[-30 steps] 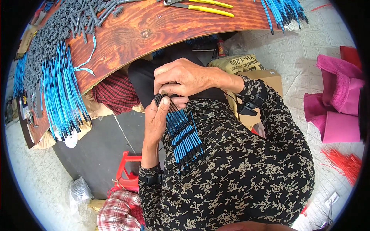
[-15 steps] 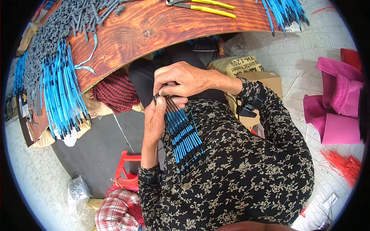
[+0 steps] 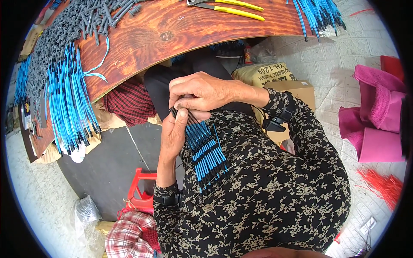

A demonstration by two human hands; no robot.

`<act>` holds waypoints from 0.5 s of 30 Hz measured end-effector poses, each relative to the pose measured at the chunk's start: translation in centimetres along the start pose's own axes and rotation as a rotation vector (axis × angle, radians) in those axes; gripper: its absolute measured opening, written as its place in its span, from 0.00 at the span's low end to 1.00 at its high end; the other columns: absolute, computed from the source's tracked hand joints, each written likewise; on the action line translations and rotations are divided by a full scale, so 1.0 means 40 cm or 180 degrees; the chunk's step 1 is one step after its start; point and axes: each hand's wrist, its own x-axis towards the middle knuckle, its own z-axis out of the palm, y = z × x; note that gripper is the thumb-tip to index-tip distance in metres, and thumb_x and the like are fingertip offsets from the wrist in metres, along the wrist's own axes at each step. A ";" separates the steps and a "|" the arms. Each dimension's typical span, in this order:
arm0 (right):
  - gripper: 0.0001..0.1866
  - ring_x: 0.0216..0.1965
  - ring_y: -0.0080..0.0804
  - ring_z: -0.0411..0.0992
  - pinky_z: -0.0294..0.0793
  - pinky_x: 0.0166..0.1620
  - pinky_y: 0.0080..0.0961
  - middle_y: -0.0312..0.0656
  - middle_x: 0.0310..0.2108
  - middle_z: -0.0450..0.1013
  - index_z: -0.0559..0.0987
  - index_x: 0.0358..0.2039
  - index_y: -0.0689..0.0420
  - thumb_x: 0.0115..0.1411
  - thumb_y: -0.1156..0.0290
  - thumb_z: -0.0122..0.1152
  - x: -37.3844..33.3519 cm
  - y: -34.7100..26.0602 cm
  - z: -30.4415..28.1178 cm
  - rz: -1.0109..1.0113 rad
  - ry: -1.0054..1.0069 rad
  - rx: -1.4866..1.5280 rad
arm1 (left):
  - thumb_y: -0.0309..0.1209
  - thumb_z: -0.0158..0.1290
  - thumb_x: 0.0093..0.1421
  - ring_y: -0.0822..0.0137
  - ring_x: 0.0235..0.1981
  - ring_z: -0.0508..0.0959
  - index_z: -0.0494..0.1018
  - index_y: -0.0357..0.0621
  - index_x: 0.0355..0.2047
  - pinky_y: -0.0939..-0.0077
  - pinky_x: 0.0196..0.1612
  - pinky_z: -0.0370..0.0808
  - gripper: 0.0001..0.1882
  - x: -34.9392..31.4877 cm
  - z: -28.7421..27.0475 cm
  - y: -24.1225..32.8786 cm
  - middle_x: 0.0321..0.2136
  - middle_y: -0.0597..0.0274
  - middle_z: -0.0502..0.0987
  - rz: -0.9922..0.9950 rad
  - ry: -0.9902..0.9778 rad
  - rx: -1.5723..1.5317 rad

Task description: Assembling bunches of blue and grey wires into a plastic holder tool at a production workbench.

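2 hands gathering a bundle of blue-and-black tubes close to the body.

The left hand (image 3: 174, 131) is closed around the upper end of the bundle of tubes (image 3: 206, 150), which hangs over the floral sleeve, while the right hand (image 3: 202, 91) curls over the top with its fingertips pinching the black ends, though exactly how many it pinches is hard to tell. The pieces look light, thin and fairly stiff but slippery against each other, so the safest hold is around the gathered top, where a firm squeeze keeps them from fanning out. Compared with 1.0 s ago, little differs: both hands keep the same grip, and the bundle sits in nearly the same place. More tubes (image 3: 69, 103) lie on the wooden surface (image 3: 172, 34) beside yellow-handled pliers (image 3: 232, 7).
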 end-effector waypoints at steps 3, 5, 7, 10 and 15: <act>0.09 0.37 0.38 0.74 0.73 0.38 0.33 0.39 0.34 0.73 0.78 0.35 0.57 0.61 0.66 0.55 0.004 0.003 0.009 0.0040 -0.0025 -0.0099 | 0.39 0.38 0.72 0.70 0.38 0.79 0.70 0.32 0.45 0.77 0.45 0.75 0.20 0.002 -0.011 -0.006 0.32 0.56 0.81 -0.0023 -0.0288 0.0077; 0.10 0.38 0.38 0.74 0.73 0.39 0.33 0.39 0.35 0.73 0.78 0.36 0.57 0.62 0.65 0.54 0.009 0.002 0.012 0.0005 -0.0068 -0.0151 | 0.38 0.38 0.72 0.70 0.37 0.79 0.70 0.33 0.44 0.77 0.44 0.75 0.19 0.005 -0.011 -0.009 0.31 0.56 0.81 0.0021 -0.0281 0.0110; 0.12 0.38 0.39 0.74 0.73 0.39 0.33 0.39 0.36 0.73 0.78 0.37 0.57 0.63 0.63 0.53 0.014 0.001 0.014 -0.0067 -0.0154 -0.0256 | 0.37 0.38 0.72 0.68 0.36 0.79 0.71 0.34 0.42 0.76 0.44 0.75 0.17 0.008 -0.009 -0.013 0.30 0.55 0.81 0.0111 -0.0266 0.0175; 0.12 0.37 0.36 0.74 0.73 0.39 0.31 0.39 0.35 0.73 0.78 0.38 0.58 0.62 0.63 0.55 0.029 0.009 -0.012 -0.0185 0.0098 0.0019 | 0.38 0.41 0.71 0.69 0.33 0.80 0.71 0.36 0.41 0.76 0.41 0.76 0.16 0.004 -0.001 -0.009 0.29 0.54 0.81 -0.0101 -0.0142 -0.0155; 0.11 0.32 0.31 0.74 0.73 0.36 0.27 0.40 0.30 0.73 0.79 0.36 0.58 0.58 0.65 0.61 -0.021 0.013 -0.098 0.0423 0.0036 0.0112 | 0.39 0.43 0.70 0.69 0.31 0.81 0.71 0.37 0.40 0.76 0.39 0.77 0.15 0.003 0.001 -0.007 0.28 0.53 0.81 -0.0102 -0.0009 -0.0285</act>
